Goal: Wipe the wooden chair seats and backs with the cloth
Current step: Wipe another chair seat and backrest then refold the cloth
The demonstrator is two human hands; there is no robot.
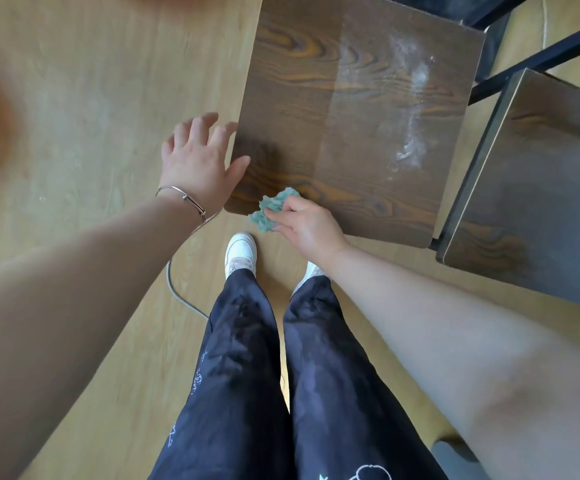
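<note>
We judge the step in hand to be the wiping of the near chair seat [333, 109], and we recommend long overlapping strokes carried from the near edge outward to the white dusty smear [411, 116], which lies well beyond and to the right of the working hand.

Starting at the left, we find the left hand [196, 161] with fingers spread wide and holding nothing; its fingertips reach the seat's left edge, though we cannot tell whether they press on it. We would have it steady the chair there. A bracelet [186, 199] sits on that wrist.

Moving right, we find the right hand [302, 223] closed on a bunched teal cloth [273, 209], the cloth resting at the seat's near left corner, just beside the left thumb. A second chair seat [541, 188] stands farther right, not yet reached.
</note>
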